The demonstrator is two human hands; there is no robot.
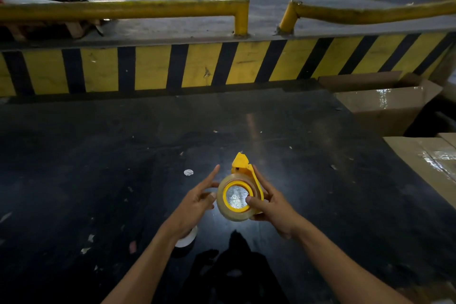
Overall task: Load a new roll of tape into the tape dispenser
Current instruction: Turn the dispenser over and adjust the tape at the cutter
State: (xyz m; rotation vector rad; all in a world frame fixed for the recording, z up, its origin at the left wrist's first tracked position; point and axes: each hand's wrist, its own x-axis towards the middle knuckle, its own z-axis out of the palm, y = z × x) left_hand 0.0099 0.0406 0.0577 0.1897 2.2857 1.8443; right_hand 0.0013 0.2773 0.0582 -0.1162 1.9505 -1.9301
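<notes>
The right hand (272, 207) grips the yellow dispenser (246, 168) from the right side. Its fingers wrap behind the frame and its thumb presses on the front, at the edge of the hub. The left hand (197, 201) is loose. Its fingers are spread out, and its fingertips just touch the left edge of the roll (235, 198). It does not clasp anything.

There is one dispenser and one roll in it. The roll is clear tape, and it sits around the yellow round hub in the middle of the dispenser. The pointed end of the dispenser sticks up and away from the person. Both are held up above the dark table (98, 155), between the two hands.

A second roll (187, 239) lies on the table, under the left wrist. Only part of it shows. It looks white.

One small round white spot (188, 172) lies on the table, near the left fingertips. Small bits of scrap are dotted over the table top.

Two brown boxes (385, 106) stand at the right side of the table. They are shut, with shiny tape on top, so what is inside cannot be seen.

Behind the table is a wall with yellow and black stripes (197, 66). Above it run yellow rails (123, 10).
</notes>
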